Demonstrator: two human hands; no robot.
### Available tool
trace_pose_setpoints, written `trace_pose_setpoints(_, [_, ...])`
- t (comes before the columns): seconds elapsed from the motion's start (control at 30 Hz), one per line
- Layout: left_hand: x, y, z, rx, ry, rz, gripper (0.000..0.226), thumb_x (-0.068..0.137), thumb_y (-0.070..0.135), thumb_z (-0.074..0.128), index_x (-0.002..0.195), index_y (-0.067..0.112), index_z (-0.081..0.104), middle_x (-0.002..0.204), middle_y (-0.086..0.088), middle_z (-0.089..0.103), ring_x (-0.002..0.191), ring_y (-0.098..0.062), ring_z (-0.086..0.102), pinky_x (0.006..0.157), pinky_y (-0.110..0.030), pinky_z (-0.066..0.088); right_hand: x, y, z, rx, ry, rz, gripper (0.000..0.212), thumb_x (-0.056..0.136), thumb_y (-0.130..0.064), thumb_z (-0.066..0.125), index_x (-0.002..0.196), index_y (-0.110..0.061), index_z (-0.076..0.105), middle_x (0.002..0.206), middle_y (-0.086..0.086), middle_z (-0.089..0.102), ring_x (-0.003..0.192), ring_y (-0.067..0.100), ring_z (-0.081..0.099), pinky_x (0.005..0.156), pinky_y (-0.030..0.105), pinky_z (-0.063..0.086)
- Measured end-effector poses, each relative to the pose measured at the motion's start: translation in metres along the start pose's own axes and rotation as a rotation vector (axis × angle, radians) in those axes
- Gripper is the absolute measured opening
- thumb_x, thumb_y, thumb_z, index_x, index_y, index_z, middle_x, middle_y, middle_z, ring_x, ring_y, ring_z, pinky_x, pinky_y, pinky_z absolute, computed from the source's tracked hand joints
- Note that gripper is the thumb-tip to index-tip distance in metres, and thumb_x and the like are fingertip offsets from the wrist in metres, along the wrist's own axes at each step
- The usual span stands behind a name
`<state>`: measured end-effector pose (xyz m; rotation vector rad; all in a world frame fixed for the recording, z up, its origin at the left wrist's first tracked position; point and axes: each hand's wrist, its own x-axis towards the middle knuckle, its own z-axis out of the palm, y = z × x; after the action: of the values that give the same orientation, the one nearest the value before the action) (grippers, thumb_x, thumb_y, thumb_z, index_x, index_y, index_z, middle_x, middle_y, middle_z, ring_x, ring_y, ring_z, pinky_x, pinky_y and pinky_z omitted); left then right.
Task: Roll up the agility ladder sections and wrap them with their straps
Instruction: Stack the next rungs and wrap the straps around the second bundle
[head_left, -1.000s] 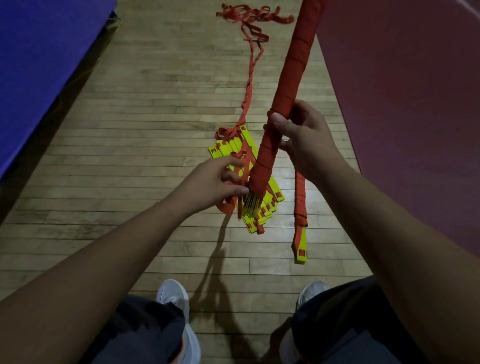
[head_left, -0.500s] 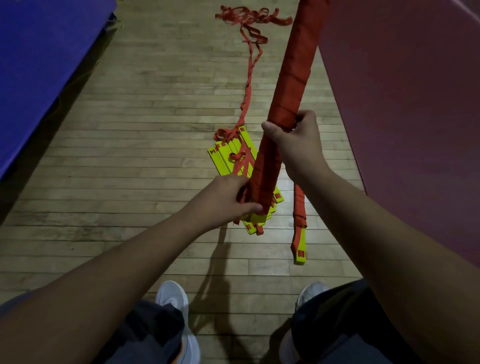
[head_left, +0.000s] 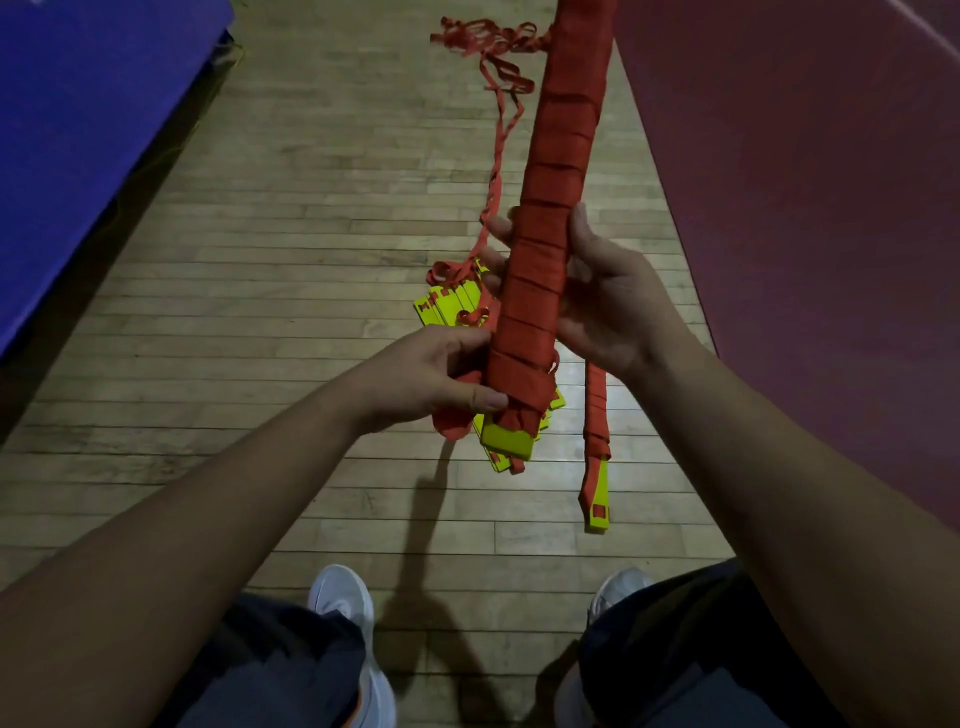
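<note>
Wood plank floor (head_left: 311, 260), dim light, seen from above. Bottom of frame: dark shorts (head_left: 270, 670) and two white shoes (head_left: 343, 603), toes pointing up-frame.

Centre: left hand (head_left: 441, 379) grips the lower end of the wrapped ladder bundle (head_left: 545, 249). Its thumb is pressed across the last red wrap, fingers curled behind, and a strap tail (head_left: 452, 426) bunches out below the palm. Yellow rung ends (head_left: 506, 444) stick out of the bundle's bottom. Right hand (head_left: 608, 306) holds the bundle higher up, thumb along its right side, fingertips showing at its left edge. The bundle is off the floor, tilted, and runs out of the top of the frame.

On the floor behind the hands lies a yellow rung stack (head_left: 447, 306), partly hidden. Just right of it lies a second wrapped section (head_left: 595, 431) with a yellow tip. A loose strap (head_left: 498, 150) trails up-frame to a tangle at top centre.

Blue mat (head_left: 78, 130) upper left, maroon mat (head_left: 805, 208) along the right.
</note>
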<state>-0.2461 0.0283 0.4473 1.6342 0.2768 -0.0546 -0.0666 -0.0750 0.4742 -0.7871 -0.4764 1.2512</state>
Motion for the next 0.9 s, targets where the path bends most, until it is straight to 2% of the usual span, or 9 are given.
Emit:
trace_pose_setpoints(0.1, [0.002, -0.009, -0.002, 0.067, 0.014, -0.018, 0.038, 0.081, 0.007, 0.077, 0.117, 0.007, 0.066, 0.103, 0.005, 0.075, 0.101, -0.013, 0.070, 0.082, -0.023, 0.055, 0.001, 0.000, 0.003, -0.079, 0.029, -0.002, 0.035, 0.095, -0.029, 0.051, 0.112, 0.000, 0.064, 0.104, 0.012, 0.072, 0.090, 0.025, 0.073, 0.089, 0.040, 0.058])
trace_pose_setpoints(0.2, [0.005, -0.014, -0.004, 0.370, 0.089, -0.031, 0.029, 0.086, 0.018, 0.075, 0.114, 0.014, 0.072, 0.098, -0.006, 0.075, 0.088, -0.020, 0.071, 0.077, -0.037, 0.057, 0.003, 0.000, 0.000, -0.156, 0.111, -0.047, 0.021, 0.101, -0.014, 0.050, 0.110, 0.001, 0.060, 0.100, 0.013, 0.069, 0.083, 0.024, 0.074, 0.082, 0.040, 0.059])
trace_pose_setpoints(0.27, [0.005, -0.015, -0.009, 0.592, 0.157, -0.070, 0.021, 0.089, 0.018, 0.075, 0.110, 0.019, 0.074, 0.089, -0.003, 0.074, 0.075, -0.009, 0.067, 0.073, -0.038, 0.056, 0.005, 0.001, -0.003, -0.209, 0.142, -0.069, 0.016, 0.101, -0.007, 0.051, 0.113, 0.001, 0.056, 0.103, 0.014, 0.065, 0.086, 0.026, 0.073, 0.082, 0.043, 0.058])
trace_pose_setpoints(0.4, [0.001, -0.013, -0.011, 0.817, 0.282, -0.088, 0.019, 0.090, 0.029, 0.074, 0.107, 0.020, 0.077, 0.090, 0.001, 0.075, 0.084, -0.011, 0.068, 0.080, -0.036, 0.055, 0.007, 0.003, -0.006, -0.365, 0.251, -0.115, 0.016, 0.096, -0.003, 0.061, 0.110, -0.003, 0.055, 0.105, 0.015, 0.059, 0.099, 0.034, 0.067, 0.089, 0.052, 0.055])
trace_pose_setpoints(0.53, [0.000, -0.012, 0.003, 0.731, 0.272, -0.057, 0.037, 0.082, 0.053, 0.073, 0.106, 0.025, 0.072, 0.089, 0.010, 0.069, 0.081, -0.001, 0.062, 0.068, -0.020, 0.044, 0.011, 0.010, -0.004, -0.464, 0.426, -0.169, 0.038, 0.092, -0.006, 0.070, 0.122, 0.001, 0.049, 0.102, 0.008, 0.058, 0.096, 0.030, 0.066, 0.080, 0.046, 0.061])
trace_pose_setpoints(0.63, [0.005, -0.024, 0.014, 0.765, 0.299, -0.038, 0.054, 0.068, 0.056, 0.085, 0.107, 0.024, 0.063, 0.094, 0.010, 0.064, 0.085, -0.006, 0.060, 0.071, -0.023, 0.047, 0.016, 0.019, -0.001, -0.518, 0.520, -0.203, 0.048, 0.085, -0.012, 0.079, 0.120, -0.002, 0.048, 0.098, 0.002, 0.060, 0.091, 0.022, 0.067, 0.080, 0.045, 0.060])
trace_pose_setpoints(0.77, [0.006, -0.029, 0.017, 0.787, 0.389, 0.056, 0.035, 0.077, 0.035, 0.085, 0.101, 0.024, 0.061, 0.083, 0.016, 0.056, 0.075, 0.000, 0.053, 0.063, -0.012, 0.035, 0.016, 0.023, -0.002, -0.608, 0.535, -0.216, 0.050, 0.082, -0.020, 0.084, 0.117, -0.006, 0.050, 0.099, -0.001, 0.061, 0.092, 0.014, 0.068, 0.084, 0.044, 0.061])
trace_pose_setpoints(0.83, [0.004, -0.023, 0.012, 0.649, 0.385, 0.018, 0.030, 0.082, 0.023, 0.082, 0.106, 0.020, 0.065, 0.086, 0.015, 0.061, 0.075, 0.003, 0.055, 0.065, -0.011, 0.037, 0.014, 0.017, -0.004, -0.581, 0.480, -0.248, 0.037, 0.089, -0.019, 0.078, 0.111, -0.007, 0.051, 0.102, 0.003, 0.058, 0.093, 0.019, 0.066, 0.083, 0.047, 0.062])
trace_pose_setpoints(0.9, [0.001, -0.016, 0.004, 0.389, 0.280, -0.002, 0.035, 0.085, 0.009, 0.078, 0.117, 0.016, 0.065, 0.098, 0.011, 0.068, 0.083, 0.005, 0.062, 0.074, -0.014, 0.045, 0.011, 0.008, -0.004, -0.401, 0.377, -0.261, 0.016, 0.099, -0.014, 0.063, 0.104, -0.009, 0.050, 0.099, 0.007, 0.056, 0.084, 0.019, 0.063, 0.072, 0.040, 0.060])
